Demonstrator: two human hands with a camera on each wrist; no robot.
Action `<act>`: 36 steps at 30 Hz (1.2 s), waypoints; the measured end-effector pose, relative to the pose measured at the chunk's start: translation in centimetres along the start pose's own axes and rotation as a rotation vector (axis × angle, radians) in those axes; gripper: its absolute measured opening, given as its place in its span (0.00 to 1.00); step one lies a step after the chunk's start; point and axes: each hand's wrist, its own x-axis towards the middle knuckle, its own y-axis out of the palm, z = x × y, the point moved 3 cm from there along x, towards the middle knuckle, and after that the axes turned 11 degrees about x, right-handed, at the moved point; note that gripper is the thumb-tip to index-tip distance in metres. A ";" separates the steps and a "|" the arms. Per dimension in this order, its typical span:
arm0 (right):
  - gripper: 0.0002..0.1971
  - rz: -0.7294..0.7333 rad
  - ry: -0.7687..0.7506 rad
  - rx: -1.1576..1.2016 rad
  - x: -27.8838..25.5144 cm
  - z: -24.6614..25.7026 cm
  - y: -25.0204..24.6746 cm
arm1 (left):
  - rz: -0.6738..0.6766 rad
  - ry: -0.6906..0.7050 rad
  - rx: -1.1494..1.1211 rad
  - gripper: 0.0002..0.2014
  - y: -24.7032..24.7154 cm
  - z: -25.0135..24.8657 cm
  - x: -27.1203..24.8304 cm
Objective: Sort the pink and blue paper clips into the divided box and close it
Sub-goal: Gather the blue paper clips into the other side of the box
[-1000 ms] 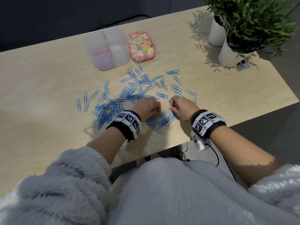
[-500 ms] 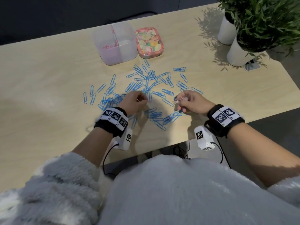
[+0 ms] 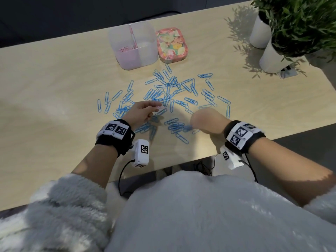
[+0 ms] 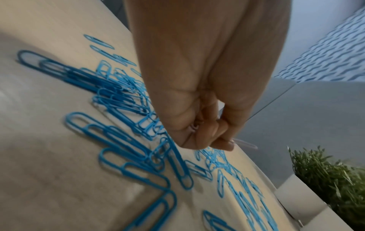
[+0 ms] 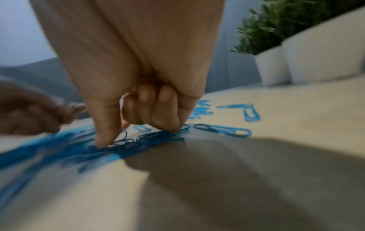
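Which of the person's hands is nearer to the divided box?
Left. The left hand hovers over the blue clips, below the box and roughly in line with it. The right hand sits closer to the table's near edge, farther off to the right.

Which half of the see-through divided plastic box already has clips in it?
The left half of the translucent divided plastic box: pink paper clips lie on its floor beside the pink divider. The right half looks empty.
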 end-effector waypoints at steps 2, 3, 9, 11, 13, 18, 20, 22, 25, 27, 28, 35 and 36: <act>0.04 -0.012 0.018 0.169 0.3 0.2 -0.8 | 0.028 -0.101 -0.076 0.13 0.3 0.1 0.1; 0.06 -0.033 0.027 0.188 0.4 0.3 -1.4 | 0.061 -0.152 -0.094 0.13 0.6 0.0 0.0; 0.06 -0.287 0.024 0.054 1.3 -0.2 -3.6 | 0.136 -0.241 -0.019 0.09 2.5 -0.2 -0.1; 0.08 -0.303 0.005 -0.080 1.1 0.2 -3.2 | 0.143 -0.181 0.059 0.07 3.2 -0.2 0.0; 0.06 -0.224 -0.020 -0.137 0.5 0.9 -1.7 | 0.151 -0.146 0.140 0.06 3.9 -0.1 0.1; 0.05 -0.159 -0.042 -0.348 -0.2 1.4 1.0 | 0.131 -0.155 0.089 0.11 5.0 -0.4 0.3; 0.04 -0.163 -0.041 -0.374 0.3 1.1 0.9 | 0.143 -0.129 0.098 0.10 4.7 -0.3 0.4; 0.02 -0.173 -0.028 -0.280 0.9 0.7 0.3 | 0.161 -0.083 0.173 0.10 4.2 -0.3 0.5; 0.06 -0.252 -0.026 0.069 1.5 0.8 -1.5 | 0.142 -0.051 0.214 0.09 3.5 -0.1 0.6; 0.10 -0.287 -0.004 0.283 1.7 1.6 -2.5 | 0.103 -0.055 0.197 0.10 2.9 -0.1 0.8; 0.11 -0.288 0.022 0.362 2.1 2.1 -2.9 | 0.091 -0.059 0.185 0.10 2.6 -0.1 1.0; 0.13 -0.220 0.037 0.555 8.7 9.4 -6.3 | -0.014 -0.065 0.099 0.11 0.5 -1.2 1.8; 0.13 -0.196 0.047 0.570 10.0 11.0 -6.5 | -0.049 -0.067 0.081 0.12 -0.1 -1.3 2.0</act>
